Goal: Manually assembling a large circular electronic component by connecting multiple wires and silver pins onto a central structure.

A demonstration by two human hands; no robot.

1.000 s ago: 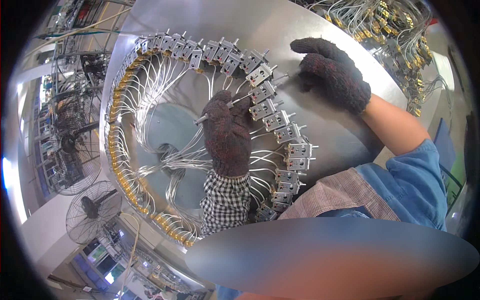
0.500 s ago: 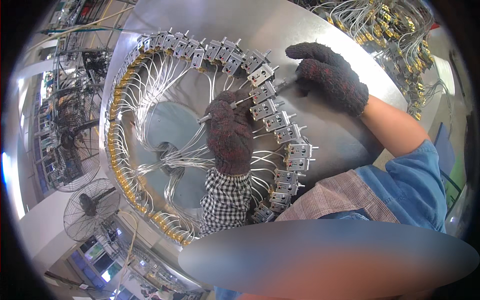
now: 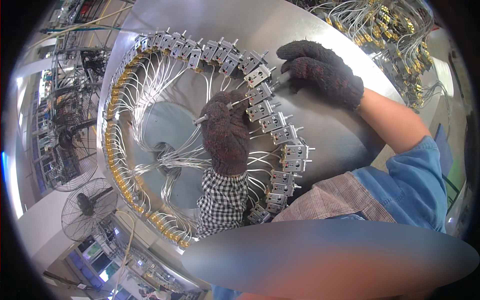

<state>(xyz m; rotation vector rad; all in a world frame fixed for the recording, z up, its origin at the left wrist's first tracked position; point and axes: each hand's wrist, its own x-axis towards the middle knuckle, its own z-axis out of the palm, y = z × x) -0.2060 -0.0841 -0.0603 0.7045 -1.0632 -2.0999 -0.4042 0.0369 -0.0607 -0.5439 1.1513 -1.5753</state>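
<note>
My left hand (image 3: 226,132), in a dark knitted glove and checked sleeve, is closed round a slim metal screwdriver (image 3: 201,120). The tool's thin shaft points at the inner side of a small silver metal box unit (image 3: 259,93) with a stub shaft. On the outer side of that unit my right hand (image 3: 320,70), also gloved, has its fingers bent round a grey cylindrical piece (image 3: 283,77), in line with the stub shaft. Whether that piece is joined to the unit cannot be made out. Similar units (image 3: 272,121) stand in a curved row along the ring.
White wires (image 3: 170,160) run from the units to the hub of a round metal table (image 3: 330,132). Brass-coloured fittings (image 3: 116,165) line the ring's left side. A bundle of wired parts (image 3: 385,30) lies at the far right. Fans (image 3: 89,205) stand at the left.
My right hand has moved slightly left, with the grey piece now showing more clearly at its fingers. My left hand still grips the screwdriver; the whole view has shifted a little left.
</note>
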